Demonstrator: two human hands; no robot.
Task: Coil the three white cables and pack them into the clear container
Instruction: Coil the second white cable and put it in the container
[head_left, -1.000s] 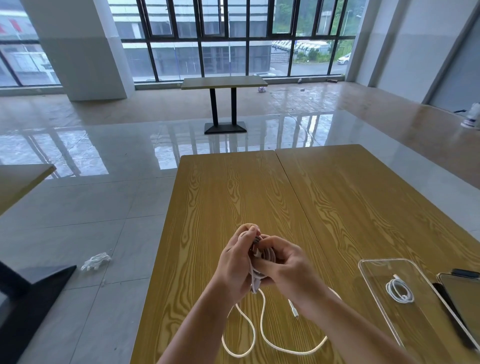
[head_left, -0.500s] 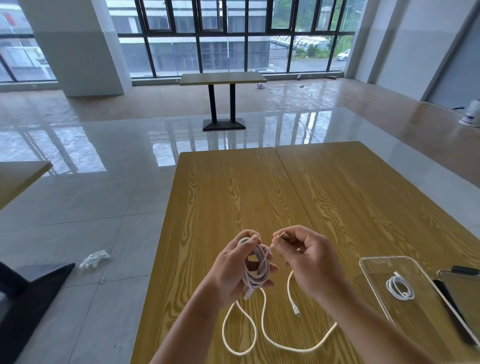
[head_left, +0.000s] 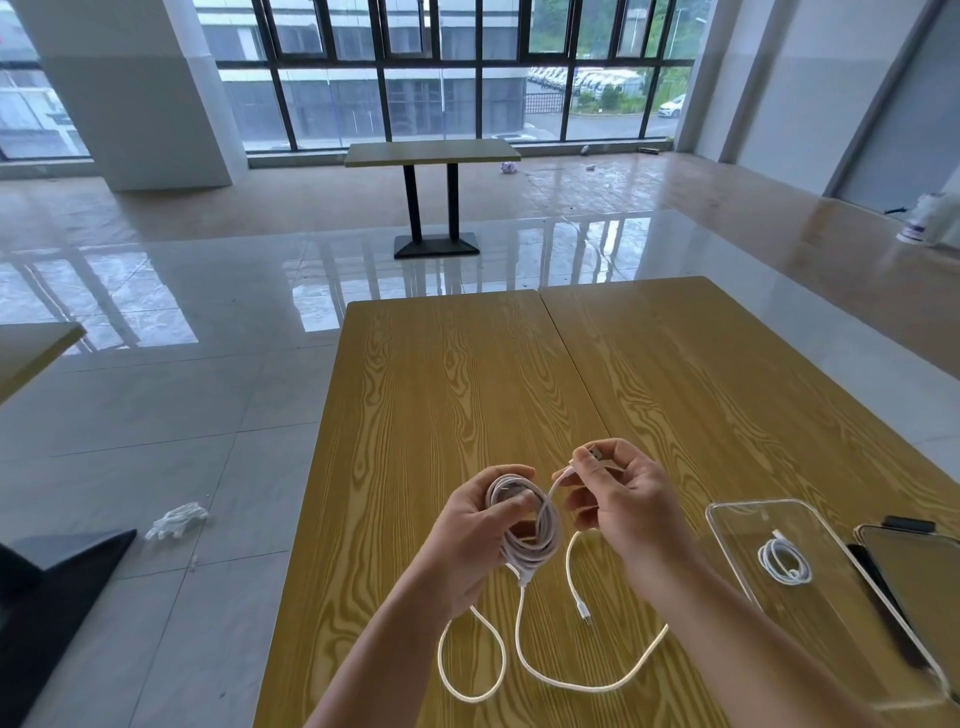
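My left hand (head_left: 470, 540) grips a thick coil of white cable (head_left: 524, 525) above the wooden table (head_left: 467, 374). My right hand (head_left: 618, 499) pinches the plug end of that cable (head_left: 595, 453), drawn a short way off the coil. A second white cable (head_left: 524, 660) lies in loose loops on the table under my hands, its small plug (head_left: 583, 608) near my right wrist. The clear container (head_left: 737, 525) sits at the right with a small coiled white cable (head_left: 783, 560) inside.
A phone (head_left: 919, 577) lies against the container's right side, with a dark object behind it. The table's left edge is close to my left arm. Another table stands far off by the windows. White scrap lies on the floor at left.
My hands have parted: the right hand pulled the plug end out of the coil and up to the right, while the left hand kept the coil.
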